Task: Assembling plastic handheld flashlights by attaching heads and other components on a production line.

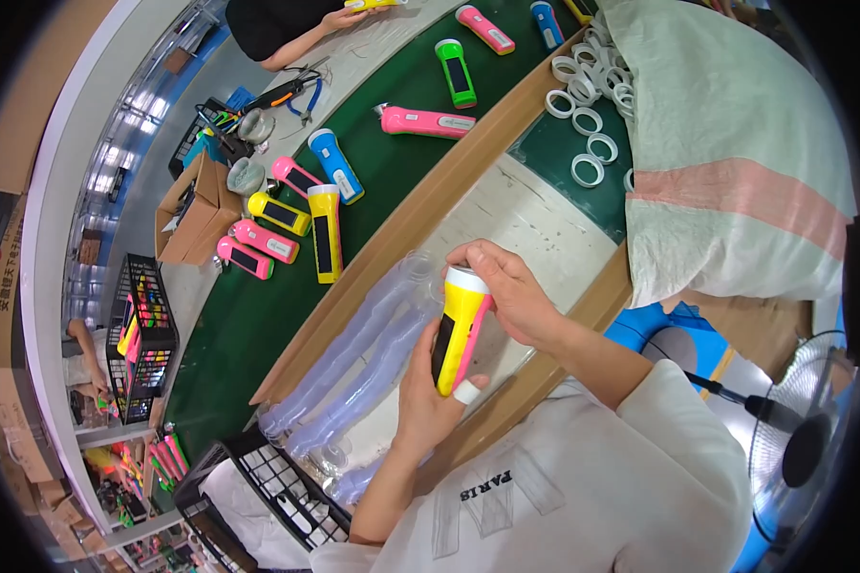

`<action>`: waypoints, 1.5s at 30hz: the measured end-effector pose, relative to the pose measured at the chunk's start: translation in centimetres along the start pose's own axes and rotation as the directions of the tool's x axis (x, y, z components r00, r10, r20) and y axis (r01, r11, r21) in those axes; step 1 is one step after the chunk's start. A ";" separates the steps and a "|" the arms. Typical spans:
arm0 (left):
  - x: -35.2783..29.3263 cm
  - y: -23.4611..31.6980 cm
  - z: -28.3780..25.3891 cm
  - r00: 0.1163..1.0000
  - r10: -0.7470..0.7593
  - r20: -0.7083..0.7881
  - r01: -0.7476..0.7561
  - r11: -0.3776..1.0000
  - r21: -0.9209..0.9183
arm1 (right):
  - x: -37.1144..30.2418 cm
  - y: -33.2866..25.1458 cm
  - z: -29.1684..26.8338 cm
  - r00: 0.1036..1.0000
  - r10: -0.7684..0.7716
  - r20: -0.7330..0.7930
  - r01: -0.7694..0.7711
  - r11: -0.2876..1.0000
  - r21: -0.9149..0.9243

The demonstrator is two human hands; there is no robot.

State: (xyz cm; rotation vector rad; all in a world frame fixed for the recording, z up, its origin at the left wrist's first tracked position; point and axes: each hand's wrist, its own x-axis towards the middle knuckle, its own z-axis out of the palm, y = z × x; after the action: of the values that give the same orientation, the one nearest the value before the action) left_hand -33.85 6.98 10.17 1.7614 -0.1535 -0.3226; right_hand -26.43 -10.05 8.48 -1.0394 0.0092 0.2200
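My left hand (428, 396) grips the lower body of a yellow flashlight (459, 329) with a black panel on its side, holding it upright over the workbench. A white tape wraps my left thumb. My right hand (508, 286) is closed over the flashlight's white head ring (466, 280), fingers around its top. Just left of the flashlight lie long stacked rows of clear plastic lenses (368, 358).
A green belt (258, 325) carries several pink, yellow, blue and green flashlights (324, 232). White rings (588, 119) are piled beside a pale sack (736, 162). A black wire basket (277, 487) sits lower left, a fan (803, 430) at right. Another person's arm (306, 33) works at the top.
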 end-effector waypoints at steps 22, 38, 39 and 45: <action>17.3 0.6 -5.1 0.852 0.500 0.155 -0.324 0.273 0.906 | 3.9 -5.0 -15.9 0.755 -0.633 -0.172 -0.440 -0.294 -0.848; 14.2 1.2 -1.7 0.952 0.299 0.064 -0.304 0.908 0.287 | 4.3 -4.0 -7.3 0.848 -0.489 0.204 0.250 0.030 -0.968; 15.0 2.1 -1.5 0.957 0.288 -0.027 -0.282 0.949 0.140 | 4.2 -3.7 -6.8 0.853 -0.483 0.197 0.271 0.088 -0.958; 20.2 4.2 0.7 0.895 0.441 0.075 -0.438 0.831 0.343 | 4.7 -4.0 -6.4 0.851 -0.502 0.154 0.339 0.302 -0.891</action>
State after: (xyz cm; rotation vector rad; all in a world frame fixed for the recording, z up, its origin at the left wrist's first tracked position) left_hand -14.54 -0.15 11.45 2.0150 -0.6375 0.0569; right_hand -20.52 -16.62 8.09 -2.1294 -0.2845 -0.4376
